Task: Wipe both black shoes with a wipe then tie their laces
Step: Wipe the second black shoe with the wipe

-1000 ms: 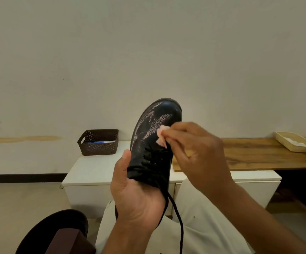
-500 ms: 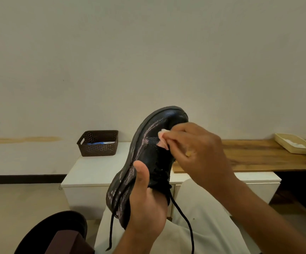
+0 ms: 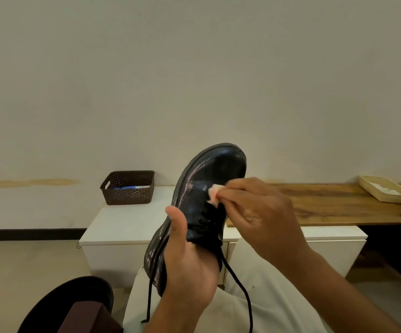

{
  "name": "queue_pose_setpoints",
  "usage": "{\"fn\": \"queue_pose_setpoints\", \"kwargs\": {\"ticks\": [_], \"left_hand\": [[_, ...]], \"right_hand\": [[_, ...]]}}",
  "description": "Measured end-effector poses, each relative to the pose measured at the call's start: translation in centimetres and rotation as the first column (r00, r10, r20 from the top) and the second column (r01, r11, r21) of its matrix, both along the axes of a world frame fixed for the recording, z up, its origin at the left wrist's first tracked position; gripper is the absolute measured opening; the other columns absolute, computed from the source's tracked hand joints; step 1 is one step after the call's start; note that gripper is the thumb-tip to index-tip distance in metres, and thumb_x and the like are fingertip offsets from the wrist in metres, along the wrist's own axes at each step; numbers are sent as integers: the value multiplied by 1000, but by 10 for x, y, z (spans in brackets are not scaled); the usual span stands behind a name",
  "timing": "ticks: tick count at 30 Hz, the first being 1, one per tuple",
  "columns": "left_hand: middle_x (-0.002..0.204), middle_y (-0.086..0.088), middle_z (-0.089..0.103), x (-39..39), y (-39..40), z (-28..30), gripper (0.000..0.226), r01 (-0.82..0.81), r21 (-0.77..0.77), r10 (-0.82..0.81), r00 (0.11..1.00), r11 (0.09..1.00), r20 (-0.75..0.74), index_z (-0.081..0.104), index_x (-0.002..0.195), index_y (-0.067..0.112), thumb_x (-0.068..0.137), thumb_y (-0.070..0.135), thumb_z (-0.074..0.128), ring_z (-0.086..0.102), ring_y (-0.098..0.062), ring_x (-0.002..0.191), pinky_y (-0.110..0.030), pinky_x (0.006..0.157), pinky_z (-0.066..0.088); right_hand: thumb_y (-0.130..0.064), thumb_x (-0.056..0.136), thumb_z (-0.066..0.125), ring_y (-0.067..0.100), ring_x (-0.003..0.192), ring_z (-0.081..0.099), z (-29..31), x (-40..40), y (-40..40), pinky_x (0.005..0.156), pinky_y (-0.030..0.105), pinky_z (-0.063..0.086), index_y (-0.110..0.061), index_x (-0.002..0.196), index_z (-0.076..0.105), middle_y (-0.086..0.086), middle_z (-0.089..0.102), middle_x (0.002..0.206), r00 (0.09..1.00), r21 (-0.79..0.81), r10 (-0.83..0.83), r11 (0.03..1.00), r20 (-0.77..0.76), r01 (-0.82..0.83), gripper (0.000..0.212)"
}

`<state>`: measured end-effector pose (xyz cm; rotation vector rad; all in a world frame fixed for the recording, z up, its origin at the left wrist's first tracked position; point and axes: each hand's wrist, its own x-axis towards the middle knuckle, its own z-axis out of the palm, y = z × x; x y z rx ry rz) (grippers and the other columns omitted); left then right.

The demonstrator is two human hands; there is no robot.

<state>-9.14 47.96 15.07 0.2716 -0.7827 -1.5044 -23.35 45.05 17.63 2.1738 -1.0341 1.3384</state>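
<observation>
Cradling a black shoe (image 3: 201,212), the left hand (image 3: 189,267) curls round it; the right hand (image 3: 257,217) pinches a wipe (image 3: 215,193) beside the laces (image 3: 236,280). Loose laces could snag the wipe

Glossy black shoe (image 3: 209,188) held toe-up, wet streaks, laces (image 3: 236,280) untied and dangling, small pinkish wipe (image 3: 214,193) pressed on its vamp

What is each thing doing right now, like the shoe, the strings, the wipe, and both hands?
Black leather shoe: held up, toe pointing up, pale smears on its side.
Black laces: untied, ends dangling.
Small pinkish-white wipe: pinched, pressed on the shoe near the eyelets.
Left hand: grips the shoe's heel end.
Right hand: pinches the wipe.
Brown perforated plastic basket: upright on the white cabinet, something blue inside.
Shallow cream tray: on the wooden top, white stuff inside.
</observation>
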Motion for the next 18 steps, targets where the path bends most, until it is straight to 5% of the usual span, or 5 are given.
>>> {"fn": "queue_pose_setpoints", "kwargs": {"ticks": [6, 12, 18], "left_hand": [[134, -16, 62, -5, 4, -2, 78, -17, 5, 17, 999, 1000, 34, 54, 136, 12, 83, 68, 49, 59, -29, 126, -33, 96, 54], [138, -19, 57, 2, 1, 0, 84, -4, 61, 7, 999, 998, -43, 54, 139, 5, 87, 71, 46, 55, -30, 129, -39, 108, 43], [142, -22, 54, -4, 1, 0, 88, 49, 101, -42, 997, 994, -68, 42, 147, 7, 88, 72, 44, 50, -35, 134, -46, 116, 29]], "right_hand": [[-7, 91, 79, 12, 83, 67, 18, -11, -13, 80, 24, 56, -9, 103, 81, 3, 74, 96, 974, -55, -97, 992, 206, 110, 12], [-7, 90, 78, 16, 87, 69, -7, 9, 9, 79, 29, 57, -9, 102, 81, 1, 75, 99, 998, 22, 54, 998, 34, -54, 12], [-10, 91, 80, 10, 76, 64, 5, -21, -8, 71, 24, 54, -9, 96, 80, 1, 74, 91, 981, -12, -130, 991, 146, 133, 5]]}}
